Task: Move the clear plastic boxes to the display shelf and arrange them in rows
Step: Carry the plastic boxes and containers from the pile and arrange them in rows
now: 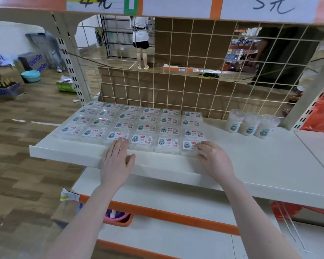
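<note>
Stocking a white display shelf (251, 165) in a shop aisle, wire grid panel (176, 71) behind, wooden floor off to the left. Looking well advanced: clear plastic boxes (138, 126) lying flat in a tidy block of six columns, labels up, filling the left part of the shelf from the grid toward the front edge. Resting the left hand (118, 157) flat, fingers straight, fingertips touching the front box of the third column, holding nothing. Curling the right hand (213, 157) around the near right corner of the front right box (191, 147), thumb against its front edge, probably squaring it up with its neighbours. Standing well apart to the right, three round tubs (251, 124) in a short row by the upright. Leaving bare shelf between block and tubs, so possibly room for further columns; no loose boxes showing anywhere, so hard to judge whether more remain.
</note>
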The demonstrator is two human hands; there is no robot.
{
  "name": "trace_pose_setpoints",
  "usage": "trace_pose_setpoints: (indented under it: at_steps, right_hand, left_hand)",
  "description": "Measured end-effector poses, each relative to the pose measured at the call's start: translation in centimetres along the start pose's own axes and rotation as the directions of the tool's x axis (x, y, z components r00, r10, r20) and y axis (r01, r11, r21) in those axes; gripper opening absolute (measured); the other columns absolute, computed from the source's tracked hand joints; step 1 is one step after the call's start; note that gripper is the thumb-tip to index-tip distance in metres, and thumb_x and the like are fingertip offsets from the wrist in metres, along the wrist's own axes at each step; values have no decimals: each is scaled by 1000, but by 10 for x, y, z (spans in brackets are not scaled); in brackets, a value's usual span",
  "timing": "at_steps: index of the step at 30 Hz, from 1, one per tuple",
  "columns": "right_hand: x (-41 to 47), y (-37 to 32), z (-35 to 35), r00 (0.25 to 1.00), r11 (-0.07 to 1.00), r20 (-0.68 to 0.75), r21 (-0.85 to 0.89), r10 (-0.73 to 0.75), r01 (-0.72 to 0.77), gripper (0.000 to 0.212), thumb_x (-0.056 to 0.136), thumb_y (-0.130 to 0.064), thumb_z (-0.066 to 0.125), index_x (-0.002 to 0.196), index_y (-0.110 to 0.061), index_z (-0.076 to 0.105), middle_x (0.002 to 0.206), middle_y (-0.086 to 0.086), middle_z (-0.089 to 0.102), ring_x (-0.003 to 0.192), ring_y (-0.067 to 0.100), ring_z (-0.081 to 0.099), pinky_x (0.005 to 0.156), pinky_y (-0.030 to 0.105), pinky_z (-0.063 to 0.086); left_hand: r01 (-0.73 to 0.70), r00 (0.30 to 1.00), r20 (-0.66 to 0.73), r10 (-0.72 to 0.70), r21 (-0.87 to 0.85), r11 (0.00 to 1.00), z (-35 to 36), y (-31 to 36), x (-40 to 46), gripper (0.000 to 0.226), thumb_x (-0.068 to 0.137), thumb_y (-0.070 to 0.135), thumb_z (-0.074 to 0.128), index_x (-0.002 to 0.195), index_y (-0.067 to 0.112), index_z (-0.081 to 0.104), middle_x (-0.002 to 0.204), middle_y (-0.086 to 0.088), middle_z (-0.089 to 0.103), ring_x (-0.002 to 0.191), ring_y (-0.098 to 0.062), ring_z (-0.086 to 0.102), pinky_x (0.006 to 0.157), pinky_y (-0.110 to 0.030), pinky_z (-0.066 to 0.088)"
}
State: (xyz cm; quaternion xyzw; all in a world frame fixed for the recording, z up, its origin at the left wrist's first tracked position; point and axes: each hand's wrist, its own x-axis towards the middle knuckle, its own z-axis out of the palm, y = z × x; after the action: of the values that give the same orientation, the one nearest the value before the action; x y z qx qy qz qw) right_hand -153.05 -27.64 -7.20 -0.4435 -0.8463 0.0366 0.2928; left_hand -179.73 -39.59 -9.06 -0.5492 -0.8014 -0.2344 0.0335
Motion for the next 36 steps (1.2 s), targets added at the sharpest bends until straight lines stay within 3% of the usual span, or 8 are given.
trace_pose_setpoints:
  at_steps: [8,13,19,30,36]
  right_hand:
    - [-24,-11,-10,990,995,-128,-66,61,-70,28,69,-1,76,96,-2,70,91,15,68,82,35,65,71,39,53]
    - [-56,-2,-25,957,956,-162,-131,239,-261,28,85,-10,64,111,0,65,106,18,65,98,37,60,84,42,46]
    - [-92,18,-54,889,910,-290,-113,354,-400,29,82,-9,67,109,2,65,103,20,66,96,39,60,83,44,47]
    - [-180,106,-159,749,820,-520,-149,411,-553,31,68,-4,78,96,3,68,87,20,67,76,38,64,66,41,51]
    - [-241,180,-231,699,757,-580,-202,419,-622,33,70,-18,61,93,5,68,82,21,65,72,39,62,63,40,52]
  left_hand:
    - [-9,999,35,10,-52,999,-8,6,-2,58,97,38,43,147,14,30,157,-4,19,146,-20,10,117,-36,12]
    - [-50,998,42,54,-83,995,-5,29,-13,57,97,39,42,146,12,31,157,-6,18,146,-22,8,117,-36,8]
    - [-83,991,95,93,-104,991,-5,81,-23,59,97,44,37,147,13,29,157,-6,17,146,-22,8,117,-36,10]
    - [-155,966,175,191,-199,968,6,261,-67,61,97,49,32,147,15,27,157,-5,16,146,-23,7,117,-36,9]
    - [-212,923,260,282,-266,940,32,377,-110,62,96,46,41,148,17,26,158,-3,14,145,-21,8,116,-36,14]
